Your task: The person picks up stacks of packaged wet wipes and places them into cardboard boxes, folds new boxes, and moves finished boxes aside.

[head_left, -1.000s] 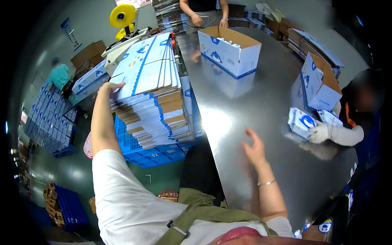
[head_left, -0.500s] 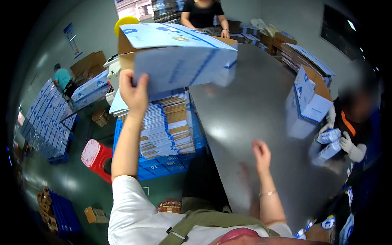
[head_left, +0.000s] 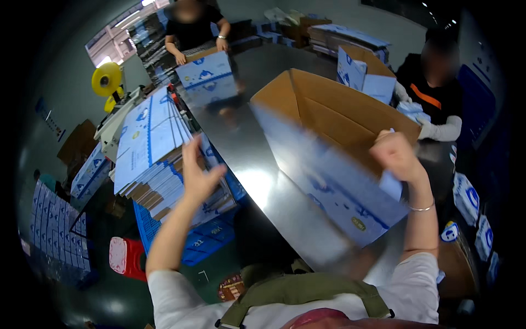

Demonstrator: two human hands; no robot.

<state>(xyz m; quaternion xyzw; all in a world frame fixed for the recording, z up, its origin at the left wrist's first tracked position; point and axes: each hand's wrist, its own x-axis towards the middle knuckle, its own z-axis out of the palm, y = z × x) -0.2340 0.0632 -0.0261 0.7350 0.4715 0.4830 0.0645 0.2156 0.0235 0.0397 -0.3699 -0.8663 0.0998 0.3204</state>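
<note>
A large light-blue cardboard carton (head_left: 334, 186) is at the metal table in front of me, its open top showing the brown inside; its near wall is slightly blurred. My right hand (head_left: 395, 154) is closed at the carton's right end, gripping its edge. To the left, my left hand (head_left: 201, 171) is empty with thumb and fingers apart. It is beside a tall stack of flattened light-blue cartons (head_left: 143, 131), and I cannot tell whether it touches them. The stack rests on a blue plastic crate (head_left: 205, 241).
Across the metal table (head_left: 249, 145), a person handles another carton (head_left: 205, 77). At the right, a gloved person holds blue-white packages (head_left: 412, 112) near an open carton (head_left: 378, 85). A yellow tape roll (head_left: 107, 78) is at far left, with a red stool (head_left: 127, 257) on the floor below.
The carton has come from above the stack to the table's near right side, open top up. My left hand has let go of it; my right hand has taken hold. The view has turned.
</note>
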